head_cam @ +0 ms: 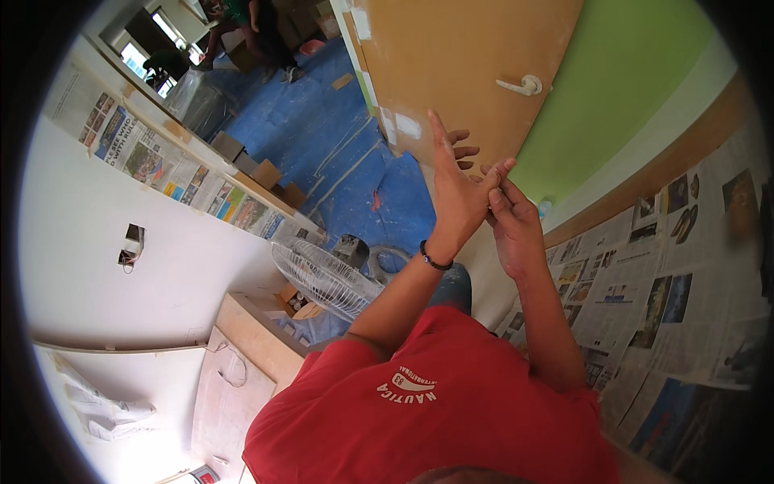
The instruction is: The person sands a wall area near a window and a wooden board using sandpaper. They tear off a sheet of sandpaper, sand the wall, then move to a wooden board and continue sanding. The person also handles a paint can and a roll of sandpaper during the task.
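Observation:
My left hand is raised in front of my chest, its index finger stretched out and the other fingers spread, with nothing held. A dark beaded bracelet circles that wrist. To its right, my right hand has its thumb and fingers closed around my left thumb. Beyond both hands stands a tan door with white filler patches and a whitish lever handle. A dusty standing fan is below and left of my left hand.
Blue sheeting covers the floor, with cardboard boxes along the left wall. Newspaper covers a surface on the right. A wooden cabinet stands lower left. Other people are in the far room. An opening with exposed wires marks the white wall.

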Demonstrator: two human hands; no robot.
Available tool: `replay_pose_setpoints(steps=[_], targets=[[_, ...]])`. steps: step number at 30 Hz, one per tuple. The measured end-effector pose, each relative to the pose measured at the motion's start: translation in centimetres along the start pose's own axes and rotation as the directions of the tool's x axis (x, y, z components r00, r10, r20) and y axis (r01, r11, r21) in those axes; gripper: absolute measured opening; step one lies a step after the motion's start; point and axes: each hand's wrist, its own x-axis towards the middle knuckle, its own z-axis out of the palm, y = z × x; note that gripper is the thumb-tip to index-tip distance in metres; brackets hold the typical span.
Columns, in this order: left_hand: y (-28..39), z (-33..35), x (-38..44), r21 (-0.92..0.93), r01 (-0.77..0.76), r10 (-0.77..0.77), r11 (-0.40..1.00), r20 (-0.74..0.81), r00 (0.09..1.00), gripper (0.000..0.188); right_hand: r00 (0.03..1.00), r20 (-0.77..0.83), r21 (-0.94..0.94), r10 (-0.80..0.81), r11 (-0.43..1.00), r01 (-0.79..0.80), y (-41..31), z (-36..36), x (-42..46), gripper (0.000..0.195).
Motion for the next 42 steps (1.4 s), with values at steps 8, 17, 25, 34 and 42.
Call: replay_pose_setpoints(steps=[8,17,25,34,42], targets=[[-13.9,1.0,12.9,0.152,0.154,-0.149,0.976,-0.044,0.988,0.089,0.896,0.376,-0.685,-0.237,0.579,0.441,4.5,0.5,16.5,0.067],[-24.9,-11.2,25.1,0.750,0.244,-0.033,0.615,-0.285,0.958,0.084,0.788,0.524,-0.695,0.322,0.697,0.177,15.0,11.1,38.5,0.069],[-29.4,-25.5,37.1,0.759,0.513,0.006,0.402,-0.562,0.827,0.111,0.545,0.800,-0.511,0.250,0.759,0.403,20.6,18.1,50.6,0.039],[-42.3,-40.5,54.9,0.596,0.559,-0.257,0.577,-0.516,0.817,0.056,0.620,0.540,-0.703,0.569,0.710,-0.040,31.1,18.0,78.6,0.027],[-68.5,-48.6,39.9,0.592,0.796,-0.755,0.127,-0.462,0.464,0.038,0.658,0.272,-0.645,0.702,0.640,-0.416,38.2,20.8,92.2,0.032]])
